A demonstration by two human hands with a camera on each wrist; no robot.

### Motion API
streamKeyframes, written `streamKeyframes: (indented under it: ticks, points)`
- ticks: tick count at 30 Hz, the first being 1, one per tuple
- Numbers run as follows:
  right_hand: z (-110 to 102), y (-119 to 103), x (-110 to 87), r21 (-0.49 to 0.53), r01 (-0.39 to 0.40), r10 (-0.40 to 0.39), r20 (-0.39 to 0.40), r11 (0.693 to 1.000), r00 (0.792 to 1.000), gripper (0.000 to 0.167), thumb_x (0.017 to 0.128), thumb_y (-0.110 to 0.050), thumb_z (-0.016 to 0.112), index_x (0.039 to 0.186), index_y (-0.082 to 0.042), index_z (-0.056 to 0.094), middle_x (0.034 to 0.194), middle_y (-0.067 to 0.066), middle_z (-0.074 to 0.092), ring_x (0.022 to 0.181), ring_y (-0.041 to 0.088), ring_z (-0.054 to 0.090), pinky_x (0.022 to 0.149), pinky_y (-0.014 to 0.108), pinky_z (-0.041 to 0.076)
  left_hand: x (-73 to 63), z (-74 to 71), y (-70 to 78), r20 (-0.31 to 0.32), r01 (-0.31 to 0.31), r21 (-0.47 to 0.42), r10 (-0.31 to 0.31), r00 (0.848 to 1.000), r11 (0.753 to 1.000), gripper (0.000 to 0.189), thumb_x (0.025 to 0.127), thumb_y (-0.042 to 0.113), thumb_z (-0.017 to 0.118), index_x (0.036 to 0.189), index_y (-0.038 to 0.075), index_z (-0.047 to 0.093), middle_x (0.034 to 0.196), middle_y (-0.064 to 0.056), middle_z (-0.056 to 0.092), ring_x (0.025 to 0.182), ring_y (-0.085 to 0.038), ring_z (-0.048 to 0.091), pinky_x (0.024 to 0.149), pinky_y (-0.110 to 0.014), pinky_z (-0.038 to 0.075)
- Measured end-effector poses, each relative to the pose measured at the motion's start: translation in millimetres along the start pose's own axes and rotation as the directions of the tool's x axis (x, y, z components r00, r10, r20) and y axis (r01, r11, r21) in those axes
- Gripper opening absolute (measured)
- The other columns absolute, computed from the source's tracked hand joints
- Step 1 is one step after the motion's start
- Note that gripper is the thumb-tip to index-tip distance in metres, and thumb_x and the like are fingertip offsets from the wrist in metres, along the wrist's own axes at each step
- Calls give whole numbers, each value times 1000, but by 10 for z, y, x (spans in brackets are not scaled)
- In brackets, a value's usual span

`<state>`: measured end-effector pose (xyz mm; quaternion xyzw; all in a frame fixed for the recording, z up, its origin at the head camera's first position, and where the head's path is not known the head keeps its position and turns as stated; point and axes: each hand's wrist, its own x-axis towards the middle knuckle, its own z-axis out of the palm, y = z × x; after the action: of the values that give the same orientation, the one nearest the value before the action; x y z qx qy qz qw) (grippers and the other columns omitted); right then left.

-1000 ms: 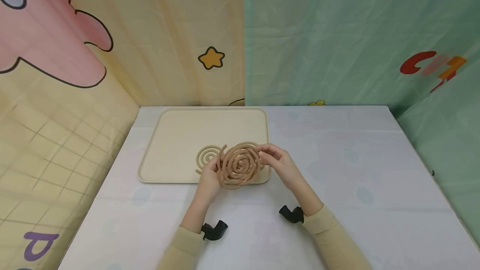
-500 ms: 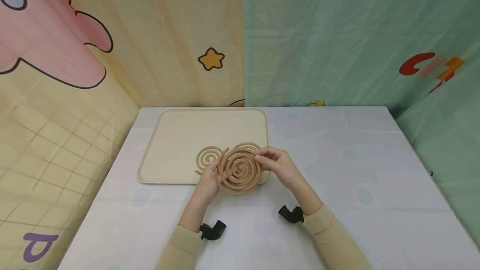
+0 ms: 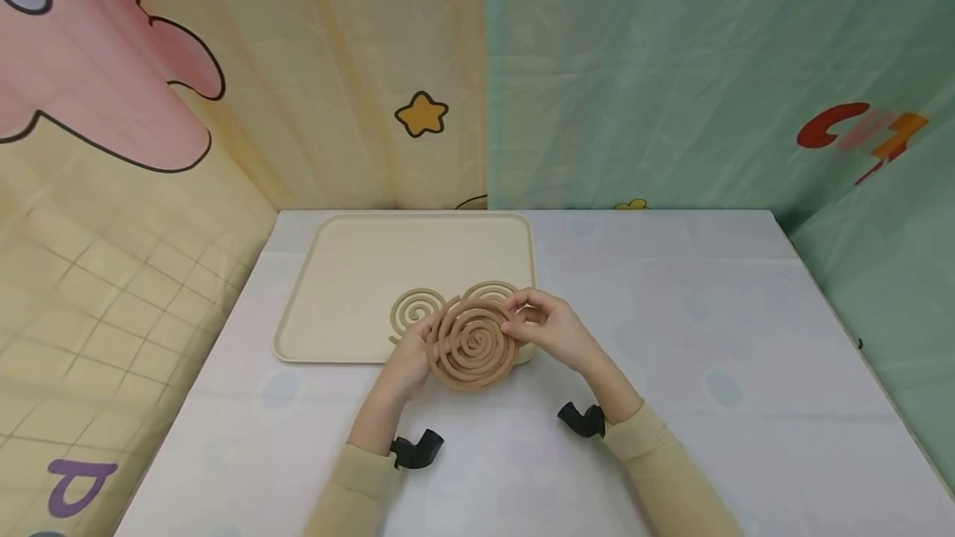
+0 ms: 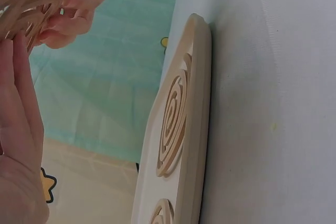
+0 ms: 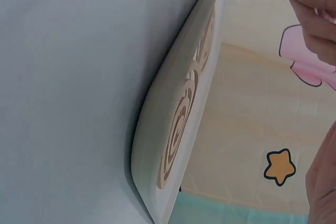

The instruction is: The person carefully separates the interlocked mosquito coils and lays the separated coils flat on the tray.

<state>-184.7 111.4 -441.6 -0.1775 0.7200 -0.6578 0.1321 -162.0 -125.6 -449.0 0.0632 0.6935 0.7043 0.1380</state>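
Brown mosquito coils (image 3: 475,344), seemingly overlapped or nested together, are held up over the tray's front edge, tilted toward the head camera. My left hand (image 3: 406,367) grips their left rim, its fingers partly hidden behind them. At the upper right rim, my right hand (image 3: 552,334) pinches the coil between thumb and fingers. In the left wrist view the held coils (image 4: 31,6) show edge-on between both hands. Behind them, one single mosquito coil (image 3: 414,311) lies flat on the beige tray (image 3: 373,255); another coil (image 3: 488,288) lies to its right, partly covered.
A white patterned cloth (image 3: 671,338) covers the table, with the tray at its back left. Black curved mounts (image 3: 418,450) sit at both wrists. Printed curtains (image 3: 642,73) stand behind the table and along its sides.
The held coils have come down and slightly left, and their spirals look more closely aligned. My left hand has shifted down and left; my right fingers still pinch the rim.
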Motion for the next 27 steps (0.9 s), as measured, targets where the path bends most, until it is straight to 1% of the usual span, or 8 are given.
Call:
streamKeyframes:
  ticks: [3, 5, 8, 10, 12, 14, 20, 27]
  points:
    - [-57, -48, 16, -102, 19, -10, 95, 995, 995, 28, 88, -4, 70, 113, 1, 60, 90, 2, 61, 80, 11, 61, 71, 26, 55, -2, -23, 4, 34, 4, 28, -5, 999, 1000, 50, 93, 12, 64, 134, -13, 49, 117, -19, 62, 98, -8, 58, 77, -21, 55]
    - [-89, -75, 34, -176, 30, -7, 133, 984, 991, 27, 87, -7, 73, 111, -1, 61, 91, 2, 60, 81, 13, 59, 72, 26, 52, 3, -29, 7, 56, 14, 49, -17, 998, 999, 51, 92, 15, 66, 134, -11, 51, 117, -19, 63, 98, -9, 57, 77, -21, 54]
    - [-114, -102, 63, -263, 40, 3, 161, 964, 987, 23, 86, -13, 76, 105, -6, 64, 91, 2, 58, 82, 15, 55, 73, 27, 48, 20, -27, 4, 84, 17, 70, -23, 996, 997, 53, 91, 15, 69, 135, -9, 52, 119, -21, 62, 101, -12, 55, 76, -23, 55]
    - [-117, -104, 77, -296, 36, 11, 157, 955, 988, 21, 86, -16, 76, 101, -7, 65, 89, 1, 57, 83, 17, 53, 73, 27, 47, 29, -16, -1, 79, 21, 81, -27, 997, 996, 50, 91, 13, 69, 133, -9, 54, 117, -22, 62, 101, -14, 55, 76, -24, 55]
    - [-109, -105, 83, -319, 17, 28, 135, 948, 990, 17, 86, -17, 77, 96, -8, 66, 88, 1, 56, 82, 16, 52, 71, 26, 47, 37, 3, -6, 58, 26, 95, -32, 998, 995, 46, 91, 10, 68, 130, -9, 56, 115, -22, 63, 100, -15, 56, 76, -25, 55]
    - [-98, -101, 89, -323, -11, 47, 105, 946, 993, 15, 87, -17, 76, 94, -8, 66, 86, 1, 58, 79, 15, 55, 69, 29, 51, 43, 24, -8, 7, 39, 113, -41, 999, 993, 38, 91, 6, 67, 125, -9, 59, 114, -23, 64, 98, -15, 57, 76, -25, 55]
    - [-48, -107, 107, -283, -102, 102, -14, 954, 995, 17, 88, -19, 75, 89, -4, 67, 75, 2, 65, 66, 14, 63, 70, 50, 57, 58, 97, -12, -161, 77, 96, -61, 985, 992, 27, 92, 0, 62, 118, -7, 62, 117, -23, 64, 93, -14, 61, 76, -24, 55]
    - [-10, -77, 117, -271, -162, 137, -109, 949, 985, 19, 87, -22, 75, 91, -3, 70, 74, 3, 69, 63, 13, 64, 70, 51, 57, 68, 160, -33, -231, 88, 17, -81, 970, 996, 26, 91, -1, 62, 116, -9, 61, 111, -23, 67, 84, -9, 62, 70, -20, 54]
